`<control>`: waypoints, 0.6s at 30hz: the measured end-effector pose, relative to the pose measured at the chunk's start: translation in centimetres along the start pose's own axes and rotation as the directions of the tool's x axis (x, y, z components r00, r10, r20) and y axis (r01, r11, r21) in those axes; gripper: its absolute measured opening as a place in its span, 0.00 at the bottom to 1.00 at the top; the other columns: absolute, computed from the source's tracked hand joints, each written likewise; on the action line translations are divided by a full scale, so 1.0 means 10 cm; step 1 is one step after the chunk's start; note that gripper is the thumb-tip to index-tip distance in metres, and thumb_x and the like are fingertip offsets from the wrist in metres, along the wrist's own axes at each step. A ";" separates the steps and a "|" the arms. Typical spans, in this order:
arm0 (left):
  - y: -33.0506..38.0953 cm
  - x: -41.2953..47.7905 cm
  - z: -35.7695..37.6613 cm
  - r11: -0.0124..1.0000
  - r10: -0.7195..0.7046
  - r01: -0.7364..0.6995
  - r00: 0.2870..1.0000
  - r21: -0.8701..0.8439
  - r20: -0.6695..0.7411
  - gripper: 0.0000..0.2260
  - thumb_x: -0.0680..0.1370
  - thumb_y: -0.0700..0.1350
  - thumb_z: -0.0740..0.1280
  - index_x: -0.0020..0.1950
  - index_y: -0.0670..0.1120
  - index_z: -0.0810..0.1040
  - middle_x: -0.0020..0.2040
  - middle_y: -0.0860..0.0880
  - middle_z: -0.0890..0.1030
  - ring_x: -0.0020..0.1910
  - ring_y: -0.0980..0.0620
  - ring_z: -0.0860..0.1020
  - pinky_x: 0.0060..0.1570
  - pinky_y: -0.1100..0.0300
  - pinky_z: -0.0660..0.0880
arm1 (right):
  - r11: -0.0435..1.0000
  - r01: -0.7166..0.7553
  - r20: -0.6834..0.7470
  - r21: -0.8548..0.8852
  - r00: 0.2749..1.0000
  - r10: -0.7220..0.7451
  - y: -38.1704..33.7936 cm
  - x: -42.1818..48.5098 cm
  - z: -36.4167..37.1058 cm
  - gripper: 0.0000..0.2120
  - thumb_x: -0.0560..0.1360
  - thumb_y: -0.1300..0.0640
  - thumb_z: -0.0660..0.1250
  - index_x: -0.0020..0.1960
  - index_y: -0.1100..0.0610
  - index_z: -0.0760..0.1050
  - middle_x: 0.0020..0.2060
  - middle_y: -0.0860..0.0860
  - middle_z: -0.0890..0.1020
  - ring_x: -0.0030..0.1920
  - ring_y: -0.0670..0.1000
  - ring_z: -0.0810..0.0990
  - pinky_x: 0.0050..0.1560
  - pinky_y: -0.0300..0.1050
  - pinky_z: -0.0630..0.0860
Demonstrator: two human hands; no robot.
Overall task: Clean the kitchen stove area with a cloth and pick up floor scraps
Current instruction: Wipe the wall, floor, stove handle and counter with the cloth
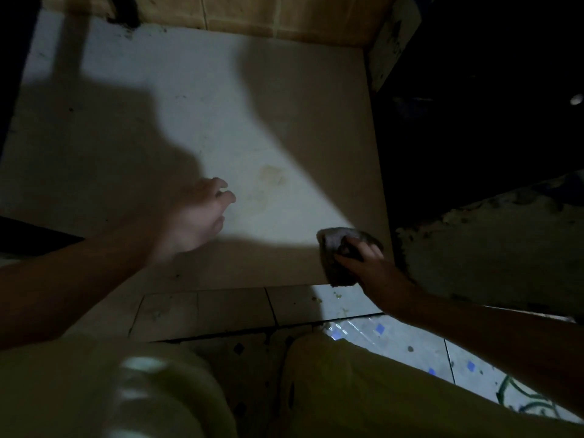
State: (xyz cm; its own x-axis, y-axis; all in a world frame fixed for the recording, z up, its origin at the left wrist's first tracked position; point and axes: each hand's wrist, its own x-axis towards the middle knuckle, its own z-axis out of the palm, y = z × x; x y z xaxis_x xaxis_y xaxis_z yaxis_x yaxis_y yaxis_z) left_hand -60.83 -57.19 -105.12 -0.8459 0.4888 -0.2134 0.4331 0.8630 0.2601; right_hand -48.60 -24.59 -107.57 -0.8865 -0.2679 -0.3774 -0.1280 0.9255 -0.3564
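Right hand (369, 268) fingers grip the cloth (336, 259) on the slab (252, 105) corner; left hand (196, 216) fingers loosely curled, empty.

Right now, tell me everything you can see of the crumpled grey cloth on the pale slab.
The crumpled grey cloth looks soft and dingy, bunched into a wad. The right hand grips it, fingers curled over it. It sits on the near right corner of the pale flat slab, its lower part over the front edge.
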 end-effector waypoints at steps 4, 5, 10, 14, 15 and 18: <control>-0.09 -0.08 -0.03 1.000 0.006 -0.008 0.999 -0.027 -0.048 0.16 0.72 0.34 0.68 0.59 0.37 0.77 0.64 0.35 0.72 0.61 0.34 0.73 0.60 0.45 0.71 | 0.990 0.107 -0.096 -0.097 0.989 -0.116 -0.09 0.09 -0.04 0.31 0.71 0.73 0.64 0.71 0.52 0.67 0.72 0.60 0.62 0.69 0.64 0.65 0.62 0.62 0.73; -0.11 -0.11 -0.05 1.000 0.016 -0.017 0.999 -0.022 -0.046 0.15 0.71 0.34 0.68 0.58 0.37 0.77 0.63 0.34 0.73 0.60 0.33 0.74 0.59 0.44 0.72 | 0.987 0.126 -0.086 -0.099 0.987 -0.135 -0.10 0.12 -0.04 0.31 0.70 0.71 0.66 0.70 0.52 0.68 0.72 0.60 0.63 0.68 0.64 0.66 0.60 0.62 0.74; -0.22 -0.25 -0.13 1.000 0.016 -0.015 0.999 0.025 -0.031 0.17 0.74 0.39 0.66 0.63 0.40 0.75 0.66 0.37 0.71 0.62 0.36 0.73 0.59 0.45 0.72 | 0.947 0.264 -0.071 -0.184 0.957 -0.281 -0.35 0.45 -0.13 0.26 0.67 0.69 0.70 0.63 0.55 0.75 0.65 0.63 0.72 0.57 0.66 0.75 0.44 0.55 0.81; -0.23 -0.38 -0.18 1.000 -0.025 0.025 0.999 0.003 -0.047 0.16 0.74 0.38 0.66 0.63 0.40 0.75 0.64 0.37 0.73 0.61 0.37 0.73 0.60 0.48 0.70 | 0.948 0.277 -0.053 -0.155 0.956 -0.288 -0.56 0.88 -0.10 0.21 0.74 0.66 0.60 0.65 0.54 0.74 0.70 0.61 0.67 0.67 0.65 0.68 0.58 0.57 0.76; -0.23 -0.41 -0.19 0.999 -0.034 0.034 0.998 -0.003 -0.050 0.16 0.75 0.38 0.66 0.63 0.40 0.75 0.63 0.38 0.73 0.61 0.38 0.73 0.59 0.49 0.71 | 0.938 0.299 -0.026 -0.174 0.951 -0.308 -0.58 0.99 -0.14 0.23 0.75 0.67 0.60 0.69 0.54 0.70 0.73 0.59 0.62 0.71 0.63 0.61 0.67 0.58 0.67; -0.28 -0.48 -0.20 0.998 -0.058 0.058 0.997 -0.016 -0.043 0.16 0.76 0.40 0.66 0.63 0.42 0.75 0.61 0.40 0.74 0.58 0.41 0.74 0.57 0.51 0.72 | 0.933 0.270 0.029 -0.237 0.962 -0.271 -0.53 1.19 -0.29 0.25 0.76 0.64 0.62 0.72 0.51 0.66 0.75 0.54 0.56 0.75 0.59 0.53 0.72 0.56 0.55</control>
State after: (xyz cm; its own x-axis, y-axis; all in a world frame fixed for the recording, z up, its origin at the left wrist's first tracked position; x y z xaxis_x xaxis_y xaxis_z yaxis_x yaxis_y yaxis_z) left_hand -58.60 -62.17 -102.91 -0.8822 0.4319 -0.1878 0.3787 0.8876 0.2621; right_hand -59.80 -31.91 -107.69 -0.8052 -0.5164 -0.2915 -0.4643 0.8548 -0.2319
